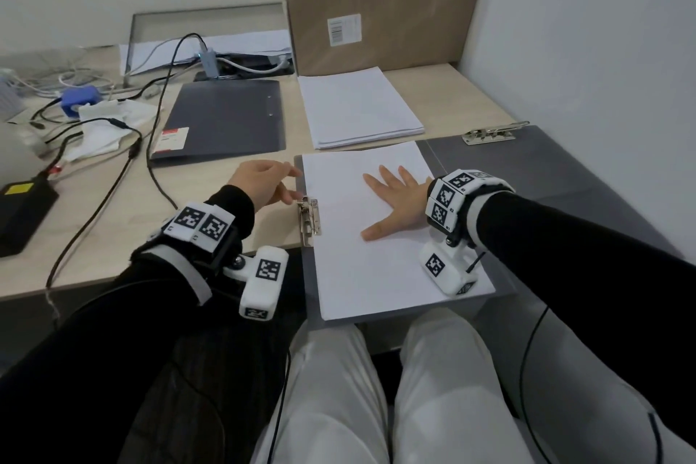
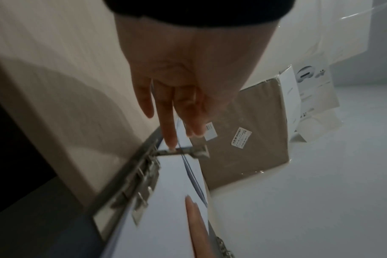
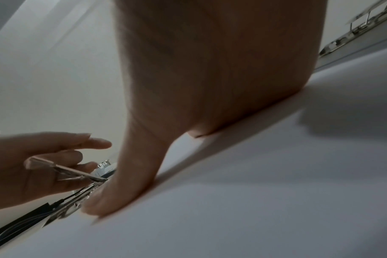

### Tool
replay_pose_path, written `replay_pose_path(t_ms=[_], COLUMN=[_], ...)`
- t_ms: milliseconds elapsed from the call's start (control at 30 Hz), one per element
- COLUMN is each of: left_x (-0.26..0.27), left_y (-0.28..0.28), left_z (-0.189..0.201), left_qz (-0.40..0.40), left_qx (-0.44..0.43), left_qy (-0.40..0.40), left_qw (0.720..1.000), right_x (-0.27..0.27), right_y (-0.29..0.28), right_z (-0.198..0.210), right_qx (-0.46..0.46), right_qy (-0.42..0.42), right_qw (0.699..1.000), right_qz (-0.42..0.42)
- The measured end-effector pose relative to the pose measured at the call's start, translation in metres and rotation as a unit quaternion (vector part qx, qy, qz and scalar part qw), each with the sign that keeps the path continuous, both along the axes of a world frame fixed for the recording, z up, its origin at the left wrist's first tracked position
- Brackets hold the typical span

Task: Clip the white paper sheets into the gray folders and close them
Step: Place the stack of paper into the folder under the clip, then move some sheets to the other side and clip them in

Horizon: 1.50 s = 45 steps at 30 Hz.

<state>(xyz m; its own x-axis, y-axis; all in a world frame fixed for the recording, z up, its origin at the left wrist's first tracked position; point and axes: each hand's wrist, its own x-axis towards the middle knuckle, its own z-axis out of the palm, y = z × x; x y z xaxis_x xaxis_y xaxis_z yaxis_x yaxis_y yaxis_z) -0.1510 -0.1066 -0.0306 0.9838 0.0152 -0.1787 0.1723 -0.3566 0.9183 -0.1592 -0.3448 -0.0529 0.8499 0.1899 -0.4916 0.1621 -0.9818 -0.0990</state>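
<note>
An open gray folder lies at the desk's front edge with a white sheet stack laid on its left half. My right hand presses flat on that paper, fingers spread; the right wrist view shows the right hand palm-down with its thumb near the clip. The metal clip sits at the paper's left edge with its lever raised. My left hand hovers beside it with relaxed fingers, one fingertip touching the lever. A closed gray folder lies farther back.
A loose paper stack sits behind the open folder, before a tall cardboard box. A second metal clip is on the folder's right half. Cables, a black adapter and a blue object crowd the left.
</note>
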Motion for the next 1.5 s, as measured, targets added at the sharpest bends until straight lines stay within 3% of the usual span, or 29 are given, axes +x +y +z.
replay_pose_path(t_ms=[133, 200, 300, 400, 467, 633, 800, 1100, 1300, 1400, 1500], left_x=[-0.003, -0.007, -0.009, -0.009, -0.009, -0.014, -0.015, -0.010, 0.020, 0.040, 0.064], left_y=[0.011, 0.014, 0.018, 0.017, 0.012, -0.006, -0.004, 0.000, -0.004, -0.011, -0.023], left_z=[-0.002, -0.003, -0.006, -0.008, -0.010, -0.017, -0.012, -0.001, 0.014, 0.017, 0.017], left_qz=[-0.137, -0.201, -0.247, -0.295, -0.306, -0.298, -0.314, -0.291, -0.158, -0.103, -0.066], left_qx=[0.096, 0.105, 0.121, 0.227, 0.312, 0.420, 0.429, 0.402, 0.358, 0.268, 0.186], left_qy=[0.025, 0.059, 0.081, 0.073, 0.051, -0.021, -0.003, 0.019, -0.002, 0.006, 0.010], left_qw=[0.986, 0.972, 0.958, 0.925, 0.898, 0.857, 0.847, 0.868, 0.920, 0.958, 0.980], right_x=[0.000, 0.000, -0.001, 0.001, 0.002, 0.003, -0.001, -0.003, 0.009, 0.027, 0.054], right_y=[0.000, 0.000, 0.000, 0.001, 0.000, 0.001, 0.002, 0.004, 0.014, 0.009, -0.010], right_z=[0.001, 0.001, 0.000, -0.002, -0.003, -0.003, 0.000, 0.004, 0.007, 0.032, 0.048], right_qx=[-0.001, -0.003, -0.005, -0.006, -0.008, -0.006, -0.008, -0.004, 0.021, 0.068, 0.133], right_qy=[0.002, 0.001, -0.004, -0.006, -0.005, 0.001, 0.002, 0.006, 0.009, -0.002, -0.075], right_qw=[1.000, 1.000, 1.000, 1.000, 1.000, 1.000, 1.000, 1.000, 1.000, 0.998, 0.986], right_qz=[0.000, 0.000, 0.001, 0.000, 0.000, -0.003, -0.002, -0.003, 0.000, -0.012, -0.070])
